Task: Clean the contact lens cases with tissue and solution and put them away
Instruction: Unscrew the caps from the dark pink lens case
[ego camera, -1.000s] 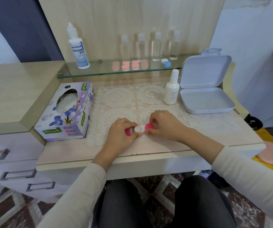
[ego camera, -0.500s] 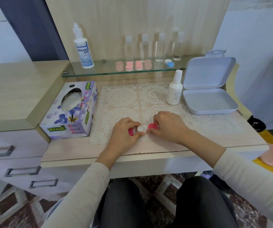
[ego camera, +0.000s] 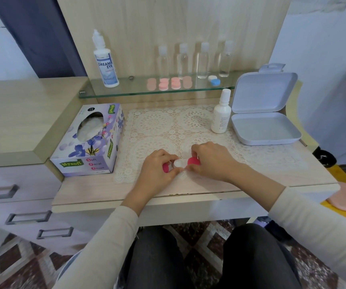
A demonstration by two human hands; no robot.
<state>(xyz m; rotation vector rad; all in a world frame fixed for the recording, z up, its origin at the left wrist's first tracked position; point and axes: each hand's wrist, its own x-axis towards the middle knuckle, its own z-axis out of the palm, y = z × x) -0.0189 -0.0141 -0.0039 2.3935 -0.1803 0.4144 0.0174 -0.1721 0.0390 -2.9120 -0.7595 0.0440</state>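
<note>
Just below the centre of the frame, both hands meet over the lace mat (ego camera: 168,126). The left hand (ego camera: 157,171) has its fingers curled and pinches the white left end of the contact lens case (ego camera: 178,163). A second pink piece (ego camera: 165,168) shows between its fingers; whether this is a loose cap I cannot tell. The right hand (ego camera: 211,161) is curled too, its fingertips clamped round the pink cap (ego camera: 193,161) on the case's right end. The case lies low over the mat, near the desk's front edge.

To the left stands a tissue box (ego camera: 88,140), touching the mat's edge. At upper right of the mat a small white bottle (ego camera: 221,113) stands upright, just beside an open grey box (ego camera: 265,128) with its lid raised. On the glass shelf (ego camera: 126,92) above are the solution bottle (ego camera: 105,61), four clear bottles (ego camera: 202,59), a row of pink cases (ego camera: 169,83) and a blue-and-white case (ego camera: 214,80). Nothing lies between the hands and the open box.

Compared with half a second ago, both hands keep the same grips, the case is at the same spot, and the things around it have not moved.
</note>
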